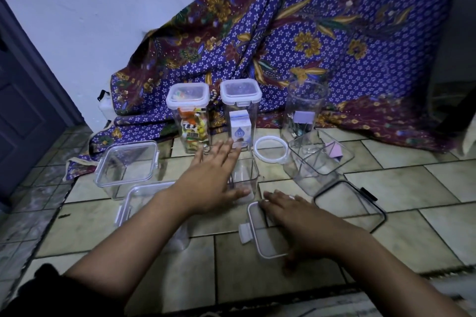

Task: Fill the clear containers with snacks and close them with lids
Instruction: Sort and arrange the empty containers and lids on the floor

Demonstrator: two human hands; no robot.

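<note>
With left hand (215, 177) fingers spread flat steadying the small open container (244, 179), the right hand (291, 219), fingers loosely apart on the lid (260, 231) beneath them, should clamp its rim and seat it squarely.

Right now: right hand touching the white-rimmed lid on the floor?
Touching. Head view: right hand lies flat on the white-rimmed lid, fingertips on its far edge.
</note>
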